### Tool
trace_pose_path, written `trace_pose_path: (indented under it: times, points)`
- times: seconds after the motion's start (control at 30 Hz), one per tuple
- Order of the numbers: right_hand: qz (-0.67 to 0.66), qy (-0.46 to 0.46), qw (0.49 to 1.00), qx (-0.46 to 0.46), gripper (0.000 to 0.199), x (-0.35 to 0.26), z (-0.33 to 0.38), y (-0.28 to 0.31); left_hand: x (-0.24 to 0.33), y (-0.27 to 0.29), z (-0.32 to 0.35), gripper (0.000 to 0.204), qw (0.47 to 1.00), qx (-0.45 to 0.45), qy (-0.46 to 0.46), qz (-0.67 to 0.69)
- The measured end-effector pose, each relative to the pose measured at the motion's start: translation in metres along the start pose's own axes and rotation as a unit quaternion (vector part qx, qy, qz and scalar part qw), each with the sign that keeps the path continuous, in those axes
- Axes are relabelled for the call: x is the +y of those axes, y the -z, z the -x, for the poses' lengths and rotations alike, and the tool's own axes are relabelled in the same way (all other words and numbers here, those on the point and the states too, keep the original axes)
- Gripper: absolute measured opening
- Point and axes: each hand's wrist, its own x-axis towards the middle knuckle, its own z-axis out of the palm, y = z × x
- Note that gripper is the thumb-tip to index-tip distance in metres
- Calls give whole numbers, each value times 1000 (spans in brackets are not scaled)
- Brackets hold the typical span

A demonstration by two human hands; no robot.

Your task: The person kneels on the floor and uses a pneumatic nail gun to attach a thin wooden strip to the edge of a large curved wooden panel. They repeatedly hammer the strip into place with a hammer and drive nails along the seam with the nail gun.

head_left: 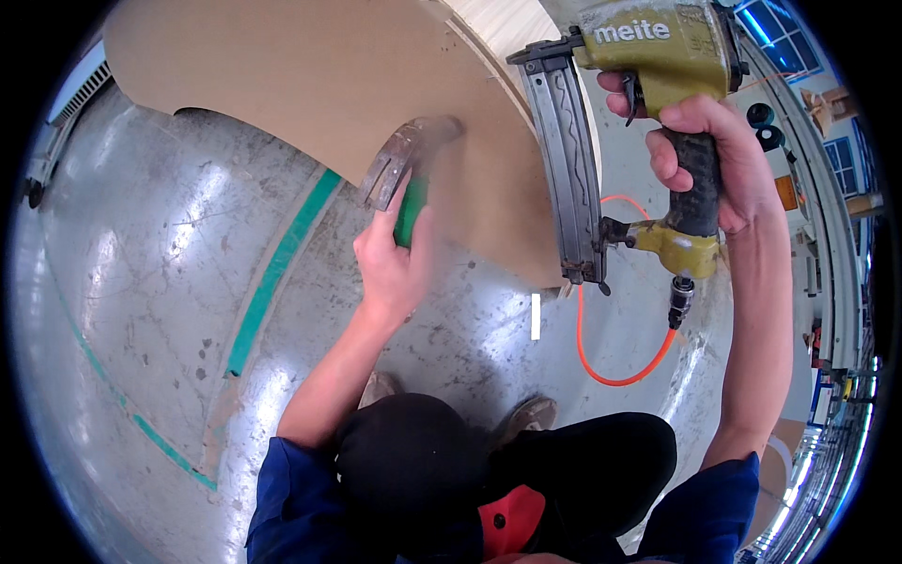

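Note:
My left hand (393, 265) is wrapped round the green grip of a claw hammer (399, 162), whose rusty metal head lies over a large brown board (282, 80). The hammer's striking end is smeared, and whether it touches the board cannot be told. Up at the right, my right hand (719, 155) grips the black handle of a yellow-green pneumatic nail gun (658, 70), with a finger by the trigger. Its long dark magazine (567, 169) hangs in front of the board's right edge. An orange air hose (620, 381) loops from the handle's lower end.
Green tape (282, 273) marks the grey concrete floor (169, 254) on the left. A small white strip (536, 317) lies below the board. My shoes (528, 414) stand close to it. Long metal rails (827, 310) and shop equipment run along the right side.

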Motion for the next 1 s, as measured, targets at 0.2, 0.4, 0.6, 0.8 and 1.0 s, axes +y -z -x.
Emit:
trace_pose_path:
  times: [0.2, 0.4, 0.6, 0.8, 1.0]
  points:
    - [-4, -1, 1000, -4, 38, 0, -2, 0, 2, -4, -7, 52, 999, 2, 28, 21]
    - [-7, -4, 1000, -14, 38, 2, -3, 1, 1, -4, -6, 53, 1000, 5, 29, 11]
    - [-6, 1, 1000, -21, 38, 4, -4, 2, 0, -5, -5, 53, 1000, 5, 27, 7]
    - [15, -8, 1000, -12, 53, 4, -4, 2, 2, -3, -6, 53, 1000, 3, 29, 10]
    - [12, -10, 1000, -7, 53, 4, -3, 3, 1, -2, -5, 54, 1000, 2, 23, -3]
